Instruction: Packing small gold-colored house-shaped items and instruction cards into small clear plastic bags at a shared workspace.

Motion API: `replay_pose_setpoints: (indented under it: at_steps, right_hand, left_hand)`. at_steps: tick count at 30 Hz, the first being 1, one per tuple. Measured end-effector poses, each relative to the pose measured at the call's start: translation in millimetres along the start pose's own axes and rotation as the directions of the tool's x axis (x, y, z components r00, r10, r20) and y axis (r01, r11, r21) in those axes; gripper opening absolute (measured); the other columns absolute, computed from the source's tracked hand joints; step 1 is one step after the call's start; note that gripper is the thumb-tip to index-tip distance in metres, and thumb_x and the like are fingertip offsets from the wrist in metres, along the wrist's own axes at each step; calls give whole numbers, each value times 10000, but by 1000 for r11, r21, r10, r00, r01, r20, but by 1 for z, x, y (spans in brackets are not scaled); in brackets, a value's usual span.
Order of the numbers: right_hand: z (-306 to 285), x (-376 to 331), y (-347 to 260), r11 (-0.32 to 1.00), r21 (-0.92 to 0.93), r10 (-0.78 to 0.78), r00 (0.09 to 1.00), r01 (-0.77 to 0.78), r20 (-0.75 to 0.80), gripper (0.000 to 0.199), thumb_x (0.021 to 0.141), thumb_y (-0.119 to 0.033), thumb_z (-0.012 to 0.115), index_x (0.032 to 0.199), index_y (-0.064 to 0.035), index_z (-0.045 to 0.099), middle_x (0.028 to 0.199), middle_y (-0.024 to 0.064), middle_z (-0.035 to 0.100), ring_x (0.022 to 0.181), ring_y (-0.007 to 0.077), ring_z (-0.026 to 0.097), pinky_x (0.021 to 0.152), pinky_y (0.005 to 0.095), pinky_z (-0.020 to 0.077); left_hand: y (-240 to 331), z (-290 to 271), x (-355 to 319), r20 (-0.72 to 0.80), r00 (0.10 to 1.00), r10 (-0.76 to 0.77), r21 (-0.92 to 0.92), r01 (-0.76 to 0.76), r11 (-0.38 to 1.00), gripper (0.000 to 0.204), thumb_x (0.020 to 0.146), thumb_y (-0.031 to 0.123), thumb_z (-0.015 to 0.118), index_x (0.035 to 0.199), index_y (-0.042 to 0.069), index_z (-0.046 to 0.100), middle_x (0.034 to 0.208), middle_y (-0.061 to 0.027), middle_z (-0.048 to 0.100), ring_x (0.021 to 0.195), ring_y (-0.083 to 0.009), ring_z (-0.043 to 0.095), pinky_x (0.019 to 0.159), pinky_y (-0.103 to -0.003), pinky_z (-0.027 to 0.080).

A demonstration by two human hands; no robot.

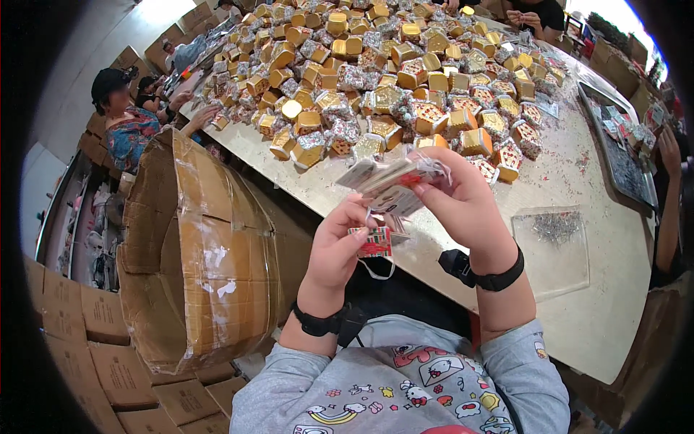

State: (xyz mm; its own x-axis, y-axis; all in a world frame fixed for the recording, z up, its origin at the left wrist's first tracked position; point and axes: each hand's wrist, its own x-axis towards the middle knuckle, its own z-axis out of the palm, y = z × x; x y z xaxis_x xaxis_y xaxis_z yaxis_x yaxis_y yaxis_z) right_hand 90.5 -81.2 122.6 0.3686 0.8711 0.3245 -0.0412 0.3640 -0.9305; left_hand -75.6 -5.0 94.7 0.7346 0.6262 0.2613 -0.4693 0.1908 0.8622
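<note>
My right hand (463, 202) is closed around a stack of flat cards (394, 192), some of them in clear plastic. The stack is tilted above the table's near edge. Just below and to the left, my left hand (334, 249) pinches a small red-and-green patterned tag (377, 244). A thin white string loop (382, 275) hangs beneath the tag. The fingers of both hands are close together, and the cards' lower edges are partly hidden behind them.
Gold house-shaped ornaments (390, 101) with speckled trim are heaped over the pale table (448, 278). A clear bag of small metal pieces (557, 231) lies right of my hands, near a dark tray (622, 152). A large open cardboard box (224, 260) stands left. Other people work around the table.
</note>
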Motion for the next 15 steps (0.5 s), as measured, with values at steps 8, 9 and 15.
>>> replay_pose_setpoints:
  at_steps: [8,9,15]
  right_hand:
    - [-4,7,3,996,-85,-21,997,28,78,218,721,75,548,911,-30,574,855,19,585,803,88,551,678,234,440]
    - [-4,7,5,996,-86,-21,997,28,81,218,721,75,548,911,-30,574,855,19,585,803,88,551,678,234,440]
    - [-11,11,4,836,-490,-184,967,248,176,287,638,107,466,875,-15,575,945,125,553,947,281,529,836,340,415]
  left_hand:
    - [1,-14,1,135,985,104,-276,-64,959,129,717,148,575,689,54,491,924,-105,482,850,-198,480,783,-289,387]
    - [4,-14,1,152,984,96,-314,-44,948,120,705,143,558,665,64,476,891,-97,471,813,-202,470,770,-298,381]
    - [2,-22,5,104,962,252,-491,-171,854,124,690,152,536,659,51,473,872,-94,458,878,-245,493,828,-351,401]
